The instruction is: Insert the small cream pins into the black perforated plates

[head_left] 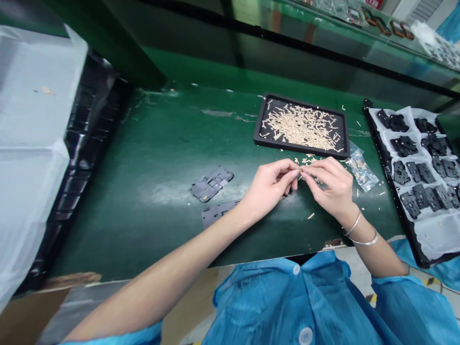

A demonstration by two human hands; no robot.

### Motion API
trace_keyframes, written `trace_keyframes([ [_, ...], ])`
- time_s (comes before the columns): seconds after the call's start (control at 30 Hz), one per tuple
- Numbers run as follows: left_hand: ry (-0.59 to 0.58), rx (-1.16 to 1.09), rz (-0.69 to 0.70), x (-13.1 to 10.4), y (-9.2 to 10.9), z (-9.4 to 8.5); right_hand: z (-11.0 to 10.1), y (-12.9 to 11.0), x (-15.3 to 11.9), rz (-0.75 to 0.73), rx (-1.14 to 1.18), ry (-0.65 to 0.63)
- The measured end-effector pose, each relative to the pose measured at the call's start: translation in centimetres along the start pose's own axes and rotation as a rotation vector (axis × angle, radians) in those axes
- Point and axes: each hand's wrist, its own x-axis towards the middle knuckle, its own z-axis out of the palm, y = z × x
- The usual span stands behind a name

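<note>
My left hand and my right hand meet fingertip to fingertip over the green bench. Both are closed in a pinch, with thumb against fingers. Whatever they hold between the tips is too small to make out. Just beyond them lies a black tray with a heap of short pale strips. More loose strips are scattered on the bench by my right hand. Left of my hands rests a flat dark plastic part. A second dark plastic part is partly covered by my left forearm.
A small clear plastic bag lies right of my right hand. At the far right, a lined tray carries several black parts. A black tray with white lining takes up the left side. A glass shelf crosses the back.
</note>
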Motion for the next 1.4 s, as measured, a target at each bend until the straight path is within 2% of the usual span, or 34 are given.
trace_keyframes([
  [0.23,-0.01,0.143,-0.003,0.0,0.3,-0.2,-0.1,0.0,0.2,-0.068,-0.025,-0.054],
  [0.3,-0.033,0.094,-0.033,0.1,0.4,-0.3,-0.1,0.1,0.2,-0.07,-0.041,-0.046],
  [0.4,-0.06,-0.041,-0.09,0.2,0.5,-0.3,-0.2,0.5,0.3,0.013,-0.096,0.007],
  [0.53,-0.01,-0.238,-0.151,0.2,0.3,-0.3,-0.3,0.8,0.4,0.123,-0.154,0.081],
  [0.7,0.025,-0.342,-0.153,0.4,-0.1,-0.3,-0.1,0.1,0.3,0.022,-0.015,0.077],
  [0.87,-0.026,-0.298,-0.146,0.5,-0.3,-0.1,0.1,-0.3,-0.1,-0.011,0.007,0.068],
  [1.07,-0.01,-0.048,-0.04,0.1,0.5,0.0,0.0,-0.6,0.1,0.192,0.153,0.039],
  [1.17,-0.019,-0.004,0.0,-0.1,0.8,-0.1,0.0,-0.7,0.2,0.253,0.171,0.038],
  [1.3,-0.014,0.001,-0.001,-0.1,0.7,-0.1,0.0,-0.5,0.1,0.107,0.074,0.105],
  [1.4,0.006,0.075,0.016,-0.2,0.5,0.0,0.1,-0.3,-0.1,0.011,0.001,0.08],
])
